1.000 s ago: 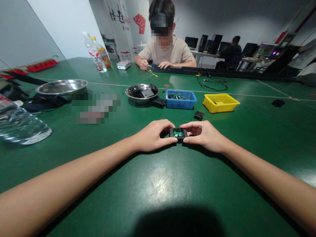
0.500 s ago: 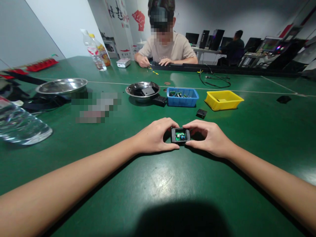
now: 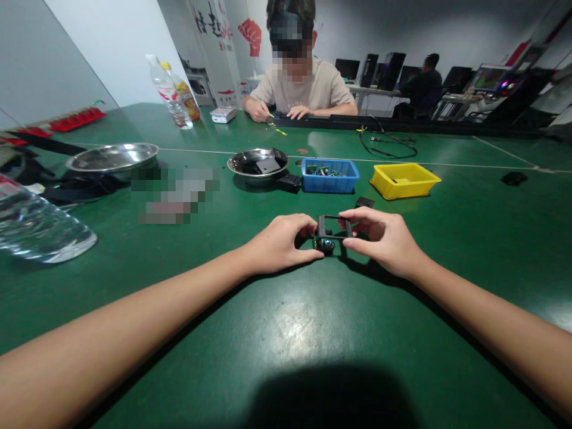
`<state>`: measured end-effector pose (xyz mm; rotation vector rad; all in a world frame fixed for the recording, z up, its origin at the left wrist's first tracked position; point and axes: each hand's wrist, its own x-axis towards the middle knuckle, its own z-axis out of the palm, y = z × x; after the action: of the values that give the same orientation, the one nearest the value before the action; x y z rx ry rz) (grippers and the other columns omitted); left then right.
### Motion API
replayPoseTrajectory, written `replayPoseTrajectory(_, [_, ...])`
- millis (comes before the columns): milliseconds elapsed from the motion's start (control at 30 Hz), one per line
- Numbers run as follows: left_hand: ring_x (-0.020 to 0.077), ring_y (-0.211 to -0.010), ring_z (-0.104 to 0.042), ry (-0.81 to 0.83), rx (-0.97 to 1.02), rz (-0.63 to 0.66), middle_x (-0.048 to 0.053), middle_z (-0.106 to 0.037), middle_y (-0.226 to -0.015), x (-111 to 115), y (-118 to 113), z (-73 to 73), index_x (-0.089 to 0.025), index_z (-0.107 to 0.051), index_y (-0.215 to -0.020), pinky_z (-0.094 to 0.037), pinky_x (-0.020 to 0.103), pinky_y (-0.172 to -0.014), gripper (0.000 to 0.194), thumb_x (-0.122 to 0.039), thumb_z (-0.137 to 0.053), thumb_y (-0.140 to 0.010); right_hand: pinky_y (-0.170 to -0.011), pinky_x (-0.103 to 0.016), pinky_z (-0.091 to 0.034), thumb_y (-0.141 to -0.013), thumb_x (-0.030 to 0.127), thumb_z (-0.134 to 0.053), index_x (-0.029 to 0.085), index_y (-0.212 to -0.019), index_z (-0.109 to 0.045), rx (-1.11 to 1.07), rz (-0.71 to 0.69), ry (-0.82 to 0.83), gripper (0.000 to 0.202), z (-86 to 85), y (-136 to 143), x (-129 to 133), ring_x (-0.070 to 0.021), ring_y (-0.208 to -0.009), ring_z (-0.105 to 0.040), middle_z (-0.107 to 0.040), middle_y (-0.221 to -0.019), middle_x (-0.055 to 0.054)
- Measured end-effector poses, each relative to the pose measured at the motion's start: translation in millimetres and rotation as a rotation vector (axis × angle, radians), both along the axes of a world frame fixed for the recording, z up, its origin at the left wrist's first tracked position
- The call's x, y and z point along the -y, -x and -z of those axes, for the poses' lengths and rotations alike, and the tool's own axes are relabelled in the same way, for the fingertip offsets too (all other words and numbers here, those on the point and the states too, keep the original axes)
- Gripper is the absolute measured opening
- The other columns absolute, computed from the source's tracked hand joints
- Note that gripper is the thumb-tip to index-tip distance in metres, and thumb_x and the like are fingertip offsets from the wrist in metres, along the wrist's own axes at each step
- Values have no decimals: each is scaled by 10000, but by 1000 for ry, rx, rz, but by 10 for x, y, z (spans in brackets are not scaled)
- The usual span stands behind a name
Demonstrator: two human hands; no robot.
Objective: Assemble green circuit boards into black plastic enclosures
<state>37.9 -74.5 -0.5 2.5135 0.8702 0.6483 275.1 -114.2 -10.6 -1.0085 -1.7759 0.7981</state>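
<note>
My right hand [image 3: 382,241] pinches a black rectangular plastic frame [image 3: 322,229] by its right side, tilted and raised off the table. Below and behind it, a small green circuit board [image 3: 327,243] with round, shiny parts shows low, near the table top. My left hand [image 3: 286,243] is closed around the left side of that board, thumb in front and fingers behind. The frame partly covers the board, so how the two sit together is partly hidden. Just beyond my right fingers lies a small black plastic piece [image 3: 364,203].
Across the green table [image 3: 286,333] stand a blue bin [image 3: 330,185] of circuit boards, a yellow bin [image 3: 404,189] and a steel bowl [image 3: 257,174] with black parts. Bottles and a steel plate [image 3: 111,158] are at left. A co-worker [image 3: 304,89] sits opposite.
My right hand has lifted the black frame up and slightly right, away from the circuit board. The left hand has stayed nearly still with the board.
</note>
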Motion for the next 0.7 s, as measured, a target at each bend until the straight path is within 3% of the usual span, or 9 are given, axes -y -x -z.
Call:
replayPoseTrajectory(100, [160,-739,-608,48,23,-21,21,-675,-841,-11,-2,3,-150,-678,-985,-437,260,-670,346,-382,-780,-748,-770,-344,-572,-710,304,-819,193,-1092,-707,-144,44,141,412,30,-83,-84,-207,-881,-695,-748,-970,-60])
replayPoseTrajectory(233, [177,-790,-625,60,23,-20,36,-689,-881,-18,0,7,-154,-686,-1037,-454,276,-706,387,-396,-786,-752,-814,-352,-571,-684,323,-838,196,-1068,-707,-203,41,189,426,35,-91,-120,-215,-940,-700,-757,-995,-63])
replayPoseTrajectory(400, [172,-790,-627,84,50,-19,20,-671,-896,-21,10,19,-157,-617,-1123,-463,275,-707,478,-396,-791,-747,-722,-329,-559,-706,307,-816,177,-1097,-699,-19,8,169,428,19,-15,-45,-187,-808,-680,-742,-1024,-71])
replayPoseTrajectory(533, [170,-796,-643,115,100,-33,-1,-665,-894,-15,8,35,-182,-521,-1243,-473,273,-711,603,-364,-795,-738,-778,-346,-550,-733,286,-792,179,-1137,-695,158,-4,95,428,-1,23,11,-197,-838,-676,-737,-1030,-61])
replayPoseTrajectory(700, [177,-804,-651,117,74,-17,5,-681,-912,-4,4,28,-202,-546,-1199,-479,275,-703,548,-359,-790,-734,-784,-343,-557,-749,265,-769,182,-1140,-695,245,-9,33,407,-21,78,35,-205,-846,-692,-744,-1010,-58])
